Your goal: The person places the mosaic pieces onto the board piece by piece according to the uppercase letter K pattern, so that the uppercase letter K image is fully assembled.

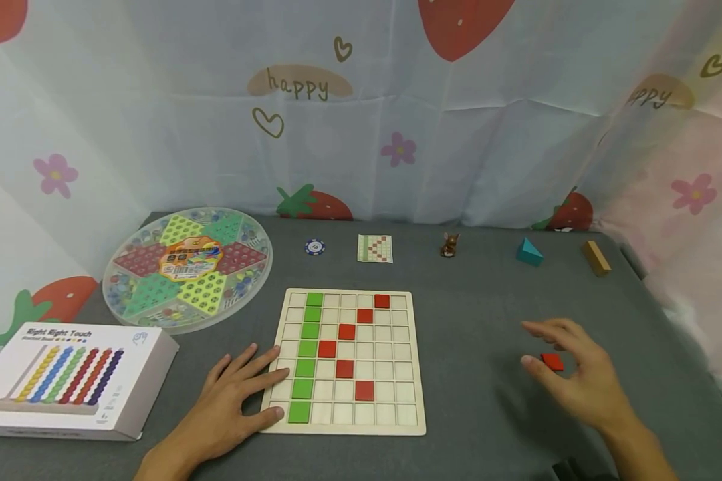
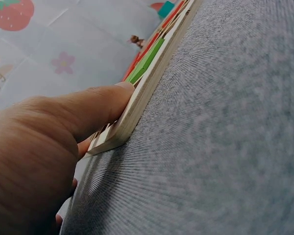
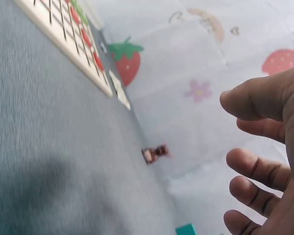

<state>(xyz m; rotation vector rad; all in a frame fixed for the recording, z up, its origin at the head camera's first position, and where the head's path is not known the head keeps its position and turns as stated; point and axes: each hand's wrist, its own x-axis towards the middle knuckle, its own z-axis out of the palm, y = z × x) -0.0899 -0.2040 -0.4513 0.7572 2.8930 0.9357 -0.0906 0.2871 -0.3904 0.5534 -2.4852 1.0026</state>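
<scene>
A wooden grid board point(image 1: 385, 429) lies on the dark grey table, with a column of green tiles point(image 1: 307, 348) near its left side. Several red tiles point(image 1: 346, 332) run across it in a bent diagonal. My left hand point(image 1: 231, 401) rests at the board's left edge, fingers spread; its thumb point(image 2: 105, 105) touches the near rim in the left wrist view. Over to the right, my right hand point(image 1: 583, 381) hovers above the table with fingers apart and nothing between them. A loose red tile point(image 1: 552, 362) lies under it, partly framed by thumb and fingers.
Behind the board are a poker chip point(image 1: 315, 247), a small pattern card point(image 1: 375, 248) and a brown animal figurine point(image 1: 449, 245). A teal triangular block point(image 1: 529, 252) and a wooden block point(image 1: 596, 258) stand back right. At left are a round Chinese checkers set point(image 1: 150, 287) and a boxed toy point(image 1: 72, 381).
</scene>
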